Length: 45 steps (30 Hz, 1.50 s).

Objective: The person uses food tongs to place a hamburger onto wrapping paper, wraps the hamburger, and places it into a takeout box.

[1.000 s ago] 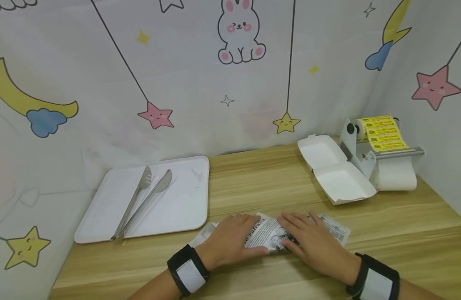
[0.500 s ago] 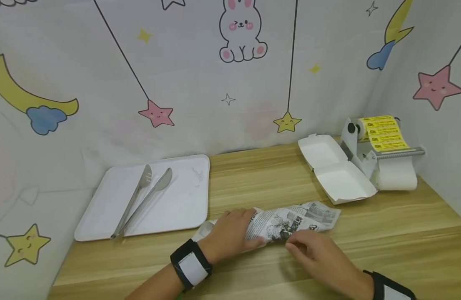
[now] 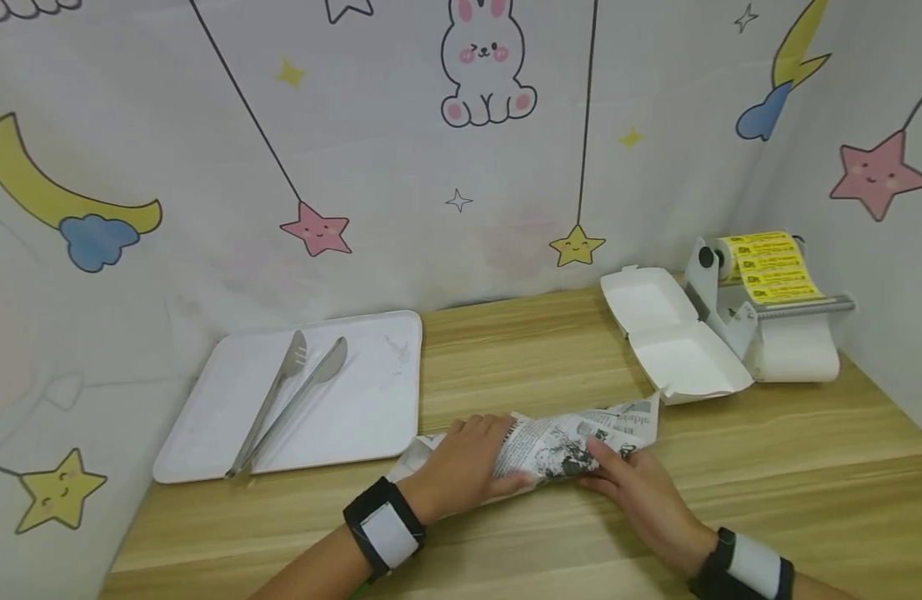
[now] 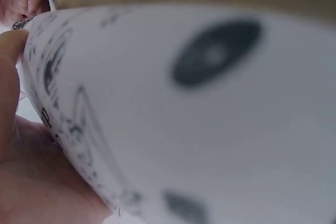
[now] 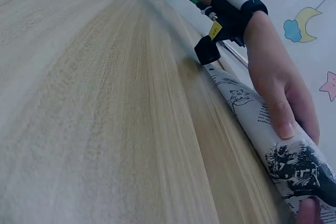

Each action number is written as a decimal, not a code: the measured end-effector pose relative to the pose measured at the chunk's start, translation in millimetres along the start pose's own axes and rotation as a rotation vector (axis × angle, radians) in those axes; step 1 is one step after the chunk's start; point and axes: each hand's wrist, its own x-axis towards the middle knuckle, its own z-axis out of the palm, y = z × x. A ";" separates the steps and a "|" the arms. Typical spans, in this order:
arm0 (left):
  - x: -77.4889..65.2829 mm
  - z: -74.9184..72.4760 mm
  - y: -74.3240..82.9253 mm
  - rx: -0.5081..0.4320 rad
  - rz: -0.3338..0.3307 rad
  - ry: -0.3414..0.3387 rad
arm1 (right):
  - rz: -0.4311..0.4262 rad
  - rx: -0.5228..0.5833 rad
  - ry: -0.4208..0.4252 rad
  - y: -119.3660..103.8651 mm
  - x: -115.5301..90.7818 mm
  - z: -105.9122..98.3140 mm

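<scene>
A roll of newspaper-print wrapping paper (image 3: 547,446) lies across the table in front of me, its right end flaring into a loose flap. My left hand (image 3: 464,467) grips the roll's left part, fingers over the top and thumb along the near side. At the right part, my right hand (image 3: 641,496) holds the near edge with the thumb on top and fingers low at the side. In the left wrist view the printed paper (image 4: 210,124) fills most of the picture. The right wrist view shows the right thumb (image 5: 308,211) against the dark tree print. Whatever the paper wraps is hidden.
A white tray (image 3: 378,400) with metal serving tongs (image 3: 281,392) stands at the left. Behind the roll's right end sits an open white takeout box (image 3: 686,358), beside a label dispenser (image 3: 731,312) with yellow labels (image 3: 779,267). A printed curtain (image 3: 386,150) backs the table.
My right hand has come off the top of the paper, drawn back toward me, then taken hold of its near edge. The right end has shifted left and its flap tilts up. The left hand stays.
</scene>
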 end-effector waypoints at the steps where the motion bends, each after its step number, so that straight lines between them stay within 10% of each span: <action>1: 0.0 0.2 0.4 -0.004 0.007 0.002 | -0.012 0.006 0.029 2.4 0.6 1.9; 11: -2.3 1.1 9.3 -0.036 0.065 -0.001 | -0.072 -0.191 0.202 11.9 2.0 16.2; 22: -5.3 1.2 14.4 -0.075 0.059 -0.042 | -0.108 -0.282 0.168 7.1 0.7 26.5; 34: -6.5 3.8 14.1 0.029 0.109 0.014 | -0.654 -1.043 -0.104 6.1 4.2 19.7; 45: -10.4 7.9 4.5 -0.166 0.161 0.050 | -0.728 -1.475 -0.231 3.5 2.5 18.1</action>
